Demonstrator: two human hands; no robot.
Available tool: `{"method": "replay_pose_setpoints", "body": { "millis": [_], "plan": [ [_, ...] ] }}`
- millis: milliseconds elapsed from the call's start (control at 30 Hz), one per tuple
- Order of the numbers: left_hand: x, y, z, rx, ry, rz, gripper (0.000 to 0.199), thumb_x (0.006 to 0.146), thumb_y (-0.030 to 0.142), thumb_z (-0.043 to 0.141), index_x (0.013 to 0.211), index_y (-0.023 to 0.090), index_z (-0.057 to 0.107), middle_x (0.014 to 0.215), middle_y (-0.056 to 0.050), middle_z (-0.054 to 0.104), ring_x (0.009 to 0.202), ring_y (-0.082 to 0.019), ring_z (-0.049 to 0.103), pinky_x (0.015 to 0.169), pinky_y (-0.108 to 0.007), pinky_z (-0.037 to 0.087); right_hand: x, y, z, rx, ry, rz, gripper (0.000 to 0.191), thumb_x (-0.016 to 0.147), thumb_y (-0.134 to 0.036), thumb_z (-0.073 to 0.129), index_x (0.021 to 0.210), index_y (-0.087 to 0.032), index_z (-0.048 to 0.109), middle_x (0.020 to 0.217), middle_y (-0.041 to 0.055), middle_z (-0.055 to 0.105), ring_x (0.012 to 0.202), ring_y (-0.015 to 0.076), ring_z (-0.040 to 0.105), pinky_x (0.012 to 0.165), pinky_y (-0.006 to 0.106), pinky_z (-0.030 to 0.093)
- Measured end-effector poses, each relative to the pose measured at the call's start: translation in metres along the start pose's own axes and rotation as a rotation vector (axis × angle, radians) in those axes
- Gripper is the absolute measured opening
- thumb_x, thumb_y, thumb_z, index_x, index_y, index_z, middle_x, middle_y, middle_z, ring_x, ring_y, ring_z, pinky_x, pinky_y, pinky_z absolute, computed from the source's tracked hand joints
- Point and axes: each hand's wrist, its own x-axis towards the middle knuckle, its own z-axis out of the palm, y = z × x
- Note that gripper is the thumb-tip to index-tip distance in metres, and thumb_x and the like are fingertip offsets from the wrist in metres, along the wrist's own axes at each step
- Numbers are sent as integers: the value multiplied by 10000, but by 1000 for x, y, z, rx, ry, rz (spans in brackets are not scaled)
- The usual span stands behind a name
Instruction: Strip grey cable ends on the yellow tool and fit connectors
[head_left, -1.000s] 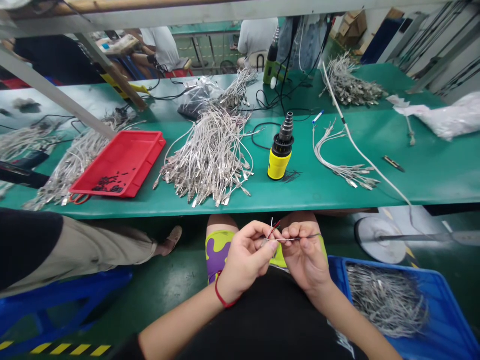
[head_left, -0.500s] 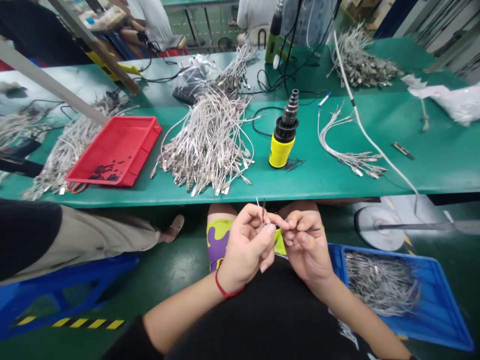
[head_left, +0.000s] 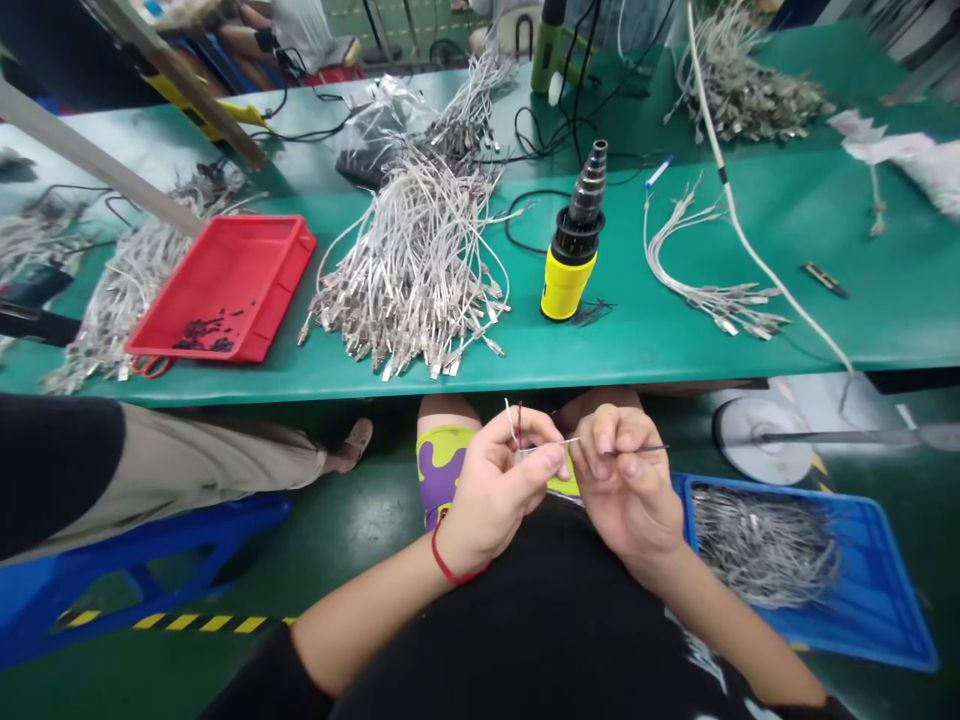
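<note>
My left hand (head_left: 495,490), with a red cord around the wrist, pinches a cable end whose fine red and white wires (head_left: 514,424) stick up above the fingers. My right hand (head_left: 622,478) grips a thin dark cable (head_left: 649,449) that pokes out to the right. A fine pale wire (head_left: 551,444) runs between the two hands. My fingertips hide the exact join. Both hands hover over my lap, below the bench edge, and a purple-and-yellow patterned cloth (head_left: 441,470) lies under them.
A green workbench (head_left: 652,350) stretches ahead, holding a large heap of metal-ended cables (head_left: 409,280), a red tray (head_left: 217,290) and a yellow-and-black tool (head_left: 574,240). A blue crate (head_left: 877,570) of cables sits at my lower right. A seated person's leg (head_left: 202,480) lies at left.
The whole scene has slid upward in view as my head tipped down. My hands have shifted slightly right, and the red and white wires now stand more upright.
</note>
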Motion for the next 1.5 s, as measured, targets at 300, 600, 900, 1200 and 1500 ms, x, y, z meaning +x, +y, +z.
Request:
{"method": "replay_pose_setpoints", "body": {
  "millis": [300, 600, 900, 1200, 1500],
  "plan": [
    [-6, -2, -1, 121, -35, 66, 125, 851, 131, 789, 957, 192, 769, 838, -11, 747, 710, -89, 676, 698, -185, 558, -5, 1, 3, -66, -84, -50, 124, 818, -271, 798, 860, -309, 688, 901, -5, 560, 717, 142, 573, 550, 269, 542],
    [-7, 3, 3, 143, -110, 73, 104, 875, 115, 757, 960, 173, 776, 795, -9, 736, 652, -62, 645, 637, -142, 529, -10, 6, -8, -109, -152, -118, 142, 839, -246, 798, 912, -347, 730, 949, -2, 591, 741, 138, 611, 527, 247, 581],
    [-7, 2, 5, 82, -122, 60, 119, 860, 98, 767, 950, 176, 774, 766, 5, 725, 647, -53, 652, 630, -121, 526, -11, 8, -9, -150, -117, -142, 136, 821, -274, 824, 895, -356, 745, 917, 0, 594, 696, 136, 620, 491, 249, 584],
    [-6, 0, 3, 73, -123, 64, 153, 850, 86, 772, 970, 181, 778, 784, 0, 731, 666, -60, 661, 654, -135, 535, -9, 8, -8, -157, -97, -144, 143, 809, -279, 833, 875, -365, 740, 888, -12, 598, 674, 132, 617, 477, 241, 578],
    [-8, -4, 0, 120, -96, 50, 112, 860, 172, 788, 969, 174, 764, 765, -11, 723, 648, -81, 656, 649, -174, 544, -8, 8, -9, -152, -115, -140, 141, 825, -253, 812, 898, -354, 747, 915, -2, 589, 700, 135, 603, 481, 244, 569]
  ]
}}
